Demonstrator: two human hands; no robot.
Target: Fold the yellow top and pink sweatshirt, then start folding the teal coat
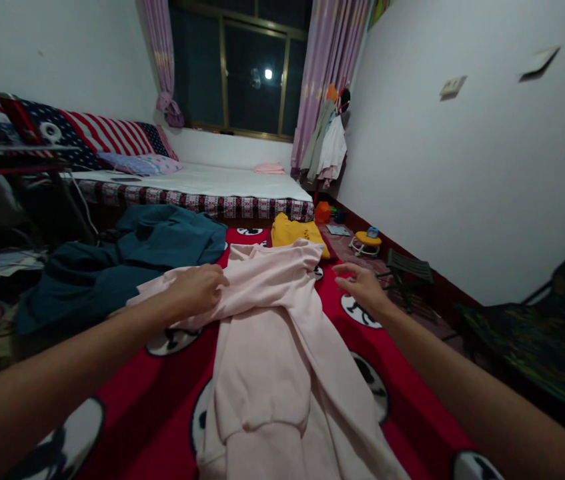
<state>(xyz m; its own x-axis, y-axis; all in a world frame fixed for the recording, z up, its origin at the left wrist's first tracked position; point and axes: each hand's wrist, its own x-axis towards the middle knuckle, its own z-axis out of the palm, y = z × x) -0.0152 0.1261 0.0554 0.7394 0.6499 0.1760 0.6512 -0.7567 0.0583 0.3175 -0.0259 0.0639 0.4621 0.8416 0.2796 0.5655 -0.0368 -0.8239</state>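
Observation:
A pale pink long-sleeved top (262,360) lies spread in front of me, its neck end away from me. One sleeve is laid across its upper part and runs out to the left; another length of fabric slants down to the right. Over the left-hand part of that crossing sleeve rests my left hand (202,288), palm down, fingers slightly bent and touching the cloth. Just right of the top's shoulder, my right hand (361,283) hovers with fingers apart, holding nothing. Beneath the top is a red blanket (147,393) with black-and-white round patterns.
Dark teal clothing (162,240) is heaped at the left. A folded yellow garment (295,231) lies beyond the pink top. Farther off are a bed (222,180), a small yellow-topped stool (366,240), a dark folding stool (409,265) and a camouflage chair (552,333) at the right.

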